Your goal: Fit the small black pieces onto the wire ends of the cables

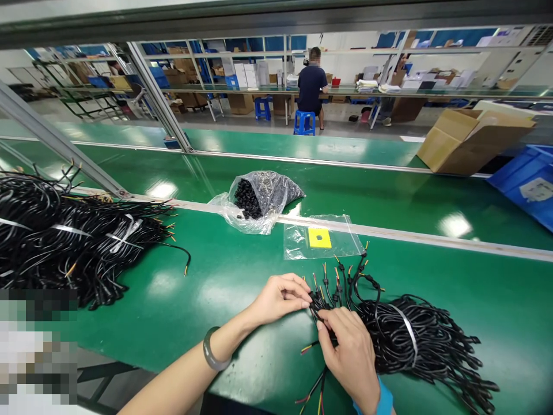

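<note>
A bundle of black cables [395, 334], bound with a whitish tie, lies on the green bench at the right. Its near ends fan out leftward, showing red, yellow and orange wire tips, and several carry small black sleeves [338, 288]. My left hand [279, 297] pinches one black cable near its tip between thumb and fingers. Close beside it my right hand [349, 343] is closed over the cables, thumb and forefinger gripping just below; what lies under its palm is hidden. A clear bag [276, 193] of small black parts lies open beyond my hands.
A zip bag with a yellow square card [319, 237] lies flat ahead. A large pile of black cables [56, 248] fills the left side. Farther right are a cardboard box [458, 141] and a blue crate [529, 184]. A person [313, 86] sits at a bench behind.
</note>
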`<state>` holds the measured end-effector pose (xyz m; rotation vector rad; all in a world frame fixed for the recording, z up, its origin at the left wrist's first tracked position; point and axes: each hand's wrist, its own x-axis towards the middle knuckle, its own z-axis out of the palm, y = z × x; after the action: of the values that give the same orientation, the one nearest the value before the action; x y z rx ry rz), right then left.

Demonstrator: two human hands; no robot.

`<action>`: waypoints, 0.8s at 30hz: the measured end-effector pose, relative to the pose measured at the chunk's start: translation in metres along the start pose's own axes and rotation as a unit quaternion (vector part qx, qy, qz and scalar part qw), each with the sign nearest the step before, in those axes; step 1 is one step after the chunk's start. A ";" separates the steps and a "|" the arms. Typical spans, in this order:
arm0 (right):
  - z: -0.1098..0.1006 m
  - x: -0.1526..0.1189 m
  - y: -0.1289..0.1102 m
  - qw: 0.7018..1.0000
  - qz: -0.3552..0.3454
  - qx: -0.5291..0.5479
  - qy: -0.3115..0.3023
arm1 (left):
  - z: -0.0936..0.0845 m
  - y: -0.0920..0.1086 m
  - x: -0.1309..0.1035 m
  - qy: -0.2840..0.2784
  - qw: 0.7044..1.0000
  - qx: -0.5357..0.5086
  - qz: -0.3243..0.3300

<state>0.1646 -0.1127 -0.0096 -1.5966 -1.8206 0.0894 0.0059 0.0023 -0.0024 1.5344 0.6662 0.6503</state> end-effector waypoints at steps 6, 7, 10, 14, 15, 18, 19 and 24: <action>-0.002 -0.002 0.001 1.000 0.006 0.025 0.015 | -0.003 -0.001 -0.001 -0.016 0.993 -0.074 -0.096; -0.002 -0.002 0.001 0.999 0.008 0.031 0.019 | -0.003 -0.001 -0.002 -0.018 0.993 -0.069 -0.098; -0.002 -0.002 0.001 0.999 0.002 0.042 0.024 | -0.004 -0.002 -0.004 -0.036 0.996 -0.026 -0.072; -0.003 -0.002 0.002 0.999 -0.005 0.040 0.021 | -0.003 -0.002 -0.006 -0.045 0.997 0.045 0.031; -0.003 -0.002 0.002 0.999 -0.006 0.035 0.019 | -0.003 -0.002 -0.006 -0.046 0.996 0.055 0.055; -0.004 -0.002 0.002 1.000 -0.015 0.022 0.014 | 0.000 -0.001 -0.007 -0.049 0.991 0.074 0.102; -0.004 -0.001 0.001 1.000 -0.018 0.018 0.013 | 0.001 -0.001 -0.008 -0.050 0.990 0.078 0.109; -0.005 0.000 0.000 1.000 -0.025 -0.010 0.016 | 0.008 -0.002 -0.011 -0.041 0.987 0.083 0.131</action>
<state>0.1674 -0.1142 -0.0061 -1.5568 -1.8407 0.0245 0.0040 -0.0112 -0.0047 1.8134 0.4695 0.7386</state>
